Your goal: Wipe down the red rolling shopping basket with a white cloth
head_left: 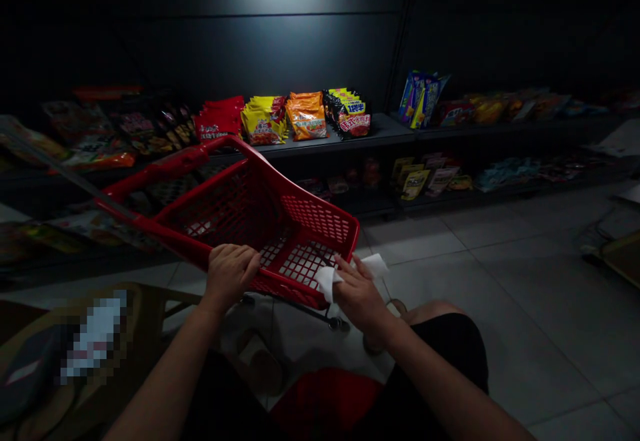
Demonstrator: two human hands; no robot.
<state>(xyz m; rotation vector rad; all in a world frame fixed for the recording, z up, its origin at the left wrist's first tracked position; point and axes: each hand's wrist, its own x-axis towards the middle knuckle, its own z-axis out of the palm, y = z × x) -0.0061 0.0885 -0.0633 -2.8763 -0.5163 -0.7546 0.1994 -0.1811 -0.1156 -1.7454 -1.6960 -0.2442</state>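
A red plastic shopping basket with a mesh grid floor and walls tilts in front of me, its long handle reaching up and to the left. My left hand grips the near rim of the basket. My right hand pinches a white cloth or wipe against the rim's right side, with a second fold of white showing beyond my fingers. A small wheel shows below the basket.
Dark shelves behind the basket hold several snack packets in red, yellow and orange. A lower shelf holds more packets. Grey floor tiles spread to the right. A brown seat with a blurred item lies at lower left, beside my black-clad lap.
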